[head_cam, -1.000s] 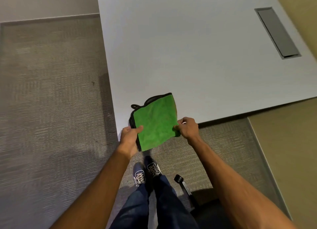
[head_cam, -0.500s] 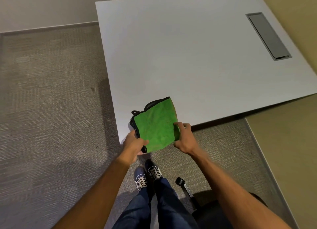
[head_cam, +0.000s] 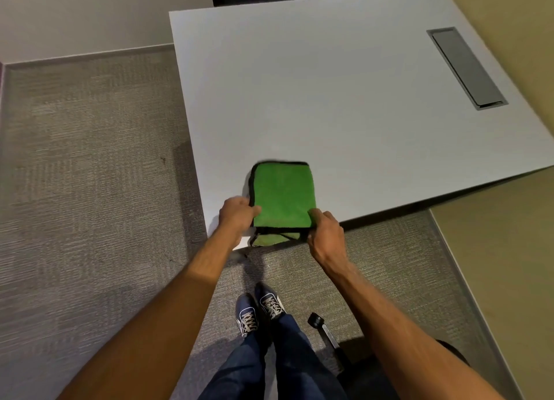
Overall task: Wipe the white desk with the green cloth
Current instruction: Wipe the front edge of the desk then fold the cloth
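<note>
Head view. The cloth (head_cam: 283, 200) lies folded on the desk (head_cam: 344, 99), at the near corner, its lower layers hanging just past the desk's near edge. Our left hand (head_cam: 236, 215) is curled on the cloth's left edge, thumb on top, pinching it. Our right hand (head_cam: 325, 234) closes over the cloth's near right corner, fingers wrapped under the fold. Both hands have hold of the cloth; neither is open.

The rest of the desk looks unwiped, so we judge the wiping barely begun. A grey hatch (head_cam: 467, 68) sits at the desk's far right.

Risks: the overhanging layers could slide off the desk if we loosen; the fold could open mid-stroke; a hem could catch at the hatch.
</note>
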Action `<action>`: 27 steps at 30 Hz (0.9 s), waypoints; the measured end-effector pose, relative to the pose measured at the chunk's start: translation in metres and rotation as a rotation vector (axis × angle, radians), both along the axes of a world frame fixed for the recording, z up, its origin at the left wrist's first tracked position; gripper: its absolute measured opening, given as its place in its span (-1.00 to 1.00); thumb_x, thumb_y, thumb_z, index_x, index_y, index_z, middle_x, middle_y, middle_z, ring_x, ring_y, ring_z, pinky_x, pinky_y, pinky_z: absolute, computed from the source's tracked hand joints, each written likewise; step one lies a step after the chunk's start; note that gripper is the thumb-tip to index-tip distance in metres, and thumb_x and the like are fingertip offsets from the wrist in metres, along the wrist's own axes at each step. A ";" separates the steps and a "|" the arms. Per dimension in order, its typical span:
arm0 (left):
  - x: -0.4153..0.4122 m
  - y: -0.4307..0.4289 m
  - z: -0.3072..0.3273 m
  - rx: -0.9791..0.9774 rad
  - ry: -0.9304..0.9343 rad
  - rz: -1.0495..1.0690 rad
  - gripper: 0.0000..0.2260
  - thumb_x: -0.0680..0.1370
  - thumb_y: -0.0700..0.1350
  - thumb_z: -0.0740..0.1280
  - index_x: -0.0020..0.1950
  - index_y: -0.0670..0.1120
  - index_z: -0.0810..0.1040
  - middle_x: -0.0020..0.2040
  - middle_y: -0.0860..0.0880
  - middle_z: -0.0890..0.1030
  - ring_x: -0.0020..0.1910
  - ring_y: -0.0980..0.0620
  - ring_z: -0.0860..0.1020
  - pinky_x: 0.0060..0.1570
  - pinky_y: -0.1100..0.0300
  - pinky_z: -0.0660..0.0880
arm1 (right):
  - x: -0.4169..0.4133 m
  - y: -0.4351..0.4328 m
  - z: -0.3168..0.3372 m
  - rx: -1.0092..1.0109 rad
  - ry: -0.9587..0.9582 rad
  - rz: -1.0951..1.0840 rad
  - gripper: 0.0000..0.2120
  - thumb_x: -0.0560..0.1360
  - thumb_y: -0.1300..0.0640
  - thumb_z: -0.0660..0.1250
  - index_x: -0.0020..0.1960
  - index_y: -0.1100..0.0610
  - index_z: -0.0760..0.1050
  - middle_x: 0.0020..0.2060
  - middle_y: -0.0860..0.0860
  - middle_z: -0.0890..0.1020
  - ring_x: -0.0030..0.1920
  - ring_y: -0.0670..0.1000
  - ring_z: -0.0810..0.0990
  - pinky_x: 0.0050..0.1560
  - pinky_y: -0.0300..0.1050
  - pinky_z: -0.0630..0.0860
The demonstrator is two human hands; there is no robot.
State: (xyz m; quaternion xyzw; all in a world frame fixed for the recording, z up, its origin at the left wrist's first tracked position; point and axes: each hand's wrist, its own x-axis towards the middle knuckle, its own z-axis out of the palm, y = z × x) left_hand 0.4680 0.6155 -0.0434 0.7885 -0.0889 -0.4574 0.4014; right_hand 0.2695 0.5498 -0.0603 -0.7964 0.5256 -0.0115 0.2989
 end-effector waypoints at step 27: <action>-0.005 0.035 -0.011 -0.211 0.660 0.329 -0.42 0.52 -0.16 0.42 0.50 -0.07 0.29 0.43 -0.19 0.39 0.15 -0.14 0.53 -0.04 0.09 0.55 | -0.004 -0.039 0.046 0.312 -0.255 -0.245 -0.94 0.52 0.21 0.41 -0.03 0.08 0.60 -0.31 0.12 0.74 -0.36 0.10 0.74 -0.23 0.01 0.73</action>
